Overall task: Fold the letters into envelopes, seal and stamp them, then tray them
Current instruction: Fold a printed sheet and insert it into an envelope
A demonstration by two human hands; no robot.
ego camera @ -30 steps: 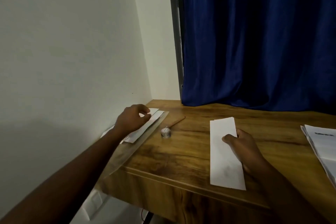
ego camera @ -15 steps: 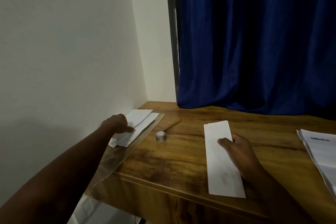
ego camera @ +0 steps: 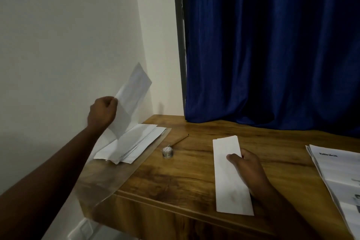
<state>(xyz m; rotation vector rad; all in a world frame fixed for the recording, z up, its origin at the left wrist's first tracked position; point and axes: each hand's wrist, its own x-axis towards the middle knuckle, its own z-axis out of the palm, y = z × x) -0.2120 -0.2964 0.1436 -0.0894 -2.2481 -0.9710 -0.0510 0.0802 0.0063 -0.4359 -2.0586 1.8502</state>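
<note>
One envelope [ego camera: 129, 103] lifted; stack [ego camera: 134, 144] in clear tray [ego camera: 116, 179]

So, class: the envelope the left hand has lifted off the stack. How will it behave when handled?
The envelope probably flexes: it curves upward from the left hand. It looks light, since a pinch at one edge carries it. Being thin paper, it likely creases easily.

1. An envelope [ego camera: 130, 101] was pinched by the left hand [ego camera: 102, 111] above the envelope stack [ego camera: 134, 143] (near the wall).
2. A folded letter [ego camera: 229, 173] was held on the wooden table [ego camera: 175, 177] by the right hand [ego camera: 248, 171].
</note>
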